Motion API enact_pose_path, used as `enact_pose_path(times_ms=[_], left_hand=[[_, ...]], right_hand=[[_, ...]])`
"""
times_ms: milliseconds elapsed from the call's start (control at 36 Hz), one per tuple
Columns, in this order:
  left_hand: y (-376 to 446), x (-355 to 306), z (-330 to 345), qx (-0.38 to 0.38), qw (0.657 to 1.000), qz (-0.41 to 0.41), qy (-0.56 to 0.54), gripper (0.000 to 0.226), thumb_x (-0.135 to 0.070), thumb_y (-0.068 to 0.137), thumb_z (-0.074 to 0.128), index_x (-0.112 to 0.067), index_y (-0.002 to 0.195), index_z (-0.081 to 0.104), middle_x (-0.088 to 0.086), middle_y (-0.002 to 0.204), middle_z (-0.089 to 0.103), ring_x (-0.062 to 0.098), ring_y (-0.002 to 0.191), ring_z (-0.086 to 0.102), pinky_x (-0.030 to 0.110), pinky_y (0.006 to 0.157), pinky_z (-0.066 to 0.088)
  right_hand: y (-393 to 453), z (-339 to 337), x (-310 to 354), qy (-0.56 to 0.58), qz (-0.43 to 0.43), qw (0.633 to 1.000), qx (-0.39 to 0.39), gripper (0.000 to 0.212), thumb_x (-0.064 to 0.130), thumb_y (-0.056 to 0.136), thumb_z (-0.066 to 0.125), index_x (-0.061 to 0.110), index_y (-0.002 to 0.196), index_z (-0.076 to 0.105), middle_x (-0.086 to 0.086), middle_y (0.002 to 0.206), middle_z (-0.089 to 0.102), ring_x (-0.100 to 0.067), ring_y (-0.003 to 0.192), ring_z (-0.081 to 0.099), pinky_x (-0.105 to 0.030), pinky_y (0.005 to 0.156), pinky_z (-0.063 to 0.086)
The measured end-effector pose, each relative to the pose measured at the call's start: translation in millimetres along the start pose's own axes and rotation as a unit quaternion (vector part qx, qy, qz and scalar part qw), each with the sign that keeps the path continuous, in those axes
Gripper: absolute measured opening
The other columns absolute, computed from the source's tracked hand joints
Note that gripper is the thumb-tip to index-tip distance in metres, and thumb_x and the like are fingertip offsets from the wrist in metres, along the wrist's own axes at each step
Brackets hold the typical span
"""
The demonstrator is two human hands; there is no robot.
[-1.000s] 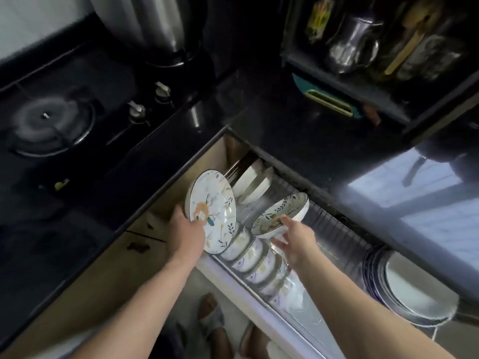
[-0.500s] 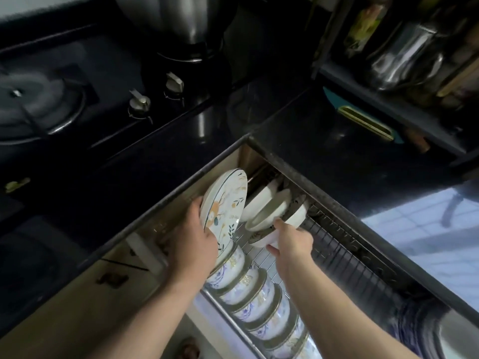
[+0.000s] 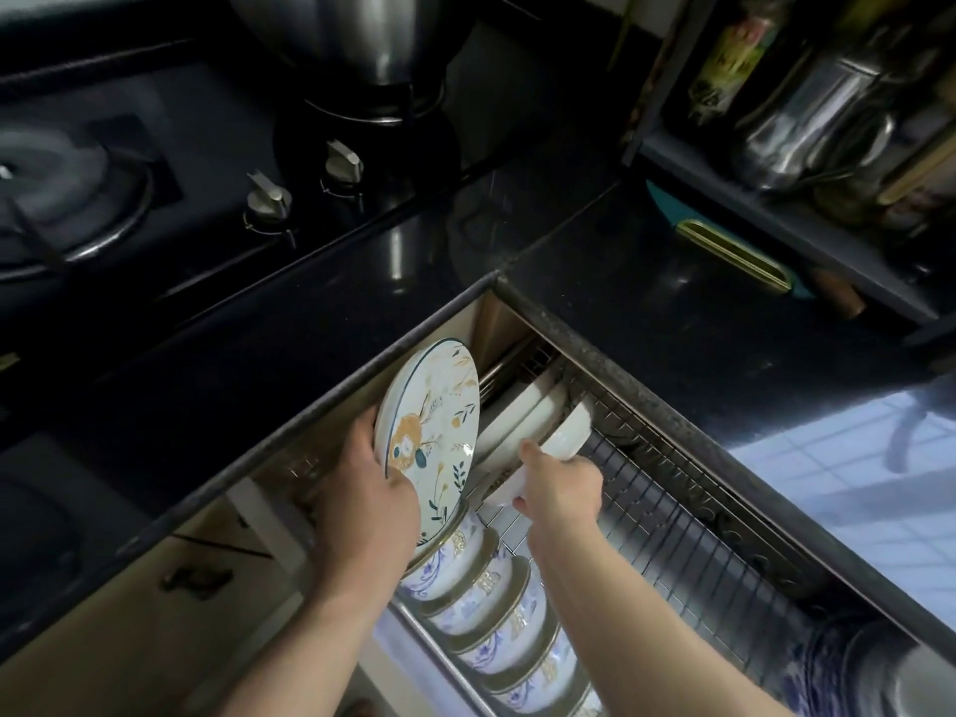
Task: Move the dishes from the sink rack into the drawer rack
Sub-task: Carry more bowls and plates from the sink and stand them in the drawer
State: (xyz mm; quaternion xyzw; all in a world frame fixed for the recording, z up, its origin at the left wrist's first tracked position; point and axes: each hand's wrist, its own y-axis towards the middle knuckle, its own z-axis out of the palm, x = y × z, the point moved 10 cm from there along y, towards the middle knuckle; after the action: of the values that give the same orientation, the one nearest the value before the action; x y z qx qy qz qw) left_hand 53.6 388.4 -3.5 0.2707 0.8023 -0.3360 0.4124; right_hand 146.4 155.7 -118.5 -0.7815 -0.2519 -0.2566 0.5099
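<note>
The drawer rack (image 3: 667, 514) is a steel wire basket pulled out under the black counter. My left hand (image 3: 370, 494) grips a floral plate (image 3: 432, 432), holding it upright on edge at the rack's left end, above a row of blue-patterned bowls (image 3: 481, 597). My right hand (image 3: 556, 489) holds a white bowl (image 3: 566, 434) by its rim, tilted on its side against two white bowls (image 3: 517, 411) standing at the back of the rack. The sink rack is out of view.
A black counter (image 3: 646, 323) overhangs the drawer's far side. A gas hob (image 3: 67, 199) with two knobs and a steel pot (image 3: 372, 49) lies at the upper left. A shelf with a steel kettle (image 3: 807, 132) stands upper right. Plates (image 3: 879, 675) fill the rack's right end.
My right hand has carried the white bowl from above the rack down and back against the standing white bowls. My left hand has turned the floral plate more upright over the left end.
</note>
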Motion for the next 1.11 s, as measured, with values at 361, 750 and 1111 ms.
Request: enact_pose_path(times_ms=[361, 750, 1111], left_hand=[[3.0, 3.6, 1.1, 0.009, 1.000, -0.005, -0.009, 0.059, 0.009, 0.096, 0.042, -0.030, 0.137, 0.056, -0.008, 0.124, 0.066, 0.012, 0.105, 0.061, 0.019, 0.076, 0.052], [6.4, 5.3, 2.1, 0.017, 0.999, -0.008, -0.026, 0.056, 0.008, 0.095, 0.043, -0.027, 0.136, 0.057, -0.006, 0.125, 0.068, 0.012, 0.103, 0.062, 0.026, 0.079, 0.057], [-26.9, 4.4, -9.9, 0.010, 0.987, -0.118, -0.104, 0.043, 0.008, 0.090, 0.051, -0.026, 0.112, 0.067, -0.010, 0.100, 0.072, 0.007, 0.088, 0.067, 0.013, 0.058, 0.049]], right_hand=[[16.3, 20.7, 35.1, -0.037, -0.015, 0.999, -0.002, 0.047, 0.048, 0.085, 0.076, 0.014, 0.088, 0.044, -0.006, 0.094, 0.057, -0.036, 0.093, 0.072, -0.052, 0.089, 0.059], [14.2, 21.6, 33.5, -0.079, -0.008, 0.996, 0.043, 0.051, 0.053, 0.091, 0.068, 0.015, 0.109, 0.039, -0.004, 0.085, 0.055, -0.033, 0.092, 0.073, -0.047, 0.089, 0.060], [-79.1, -35.1, -10.0, 0.020, 0.048, 0.963, 0.266, 0.051, 0.047, 0.104, 0.044, 0.010, 0.137, 0.055, -0.007, 0.124, 0.070, -0.026, 0.117, 0.065, -0.043, 0.104, 0.053]])
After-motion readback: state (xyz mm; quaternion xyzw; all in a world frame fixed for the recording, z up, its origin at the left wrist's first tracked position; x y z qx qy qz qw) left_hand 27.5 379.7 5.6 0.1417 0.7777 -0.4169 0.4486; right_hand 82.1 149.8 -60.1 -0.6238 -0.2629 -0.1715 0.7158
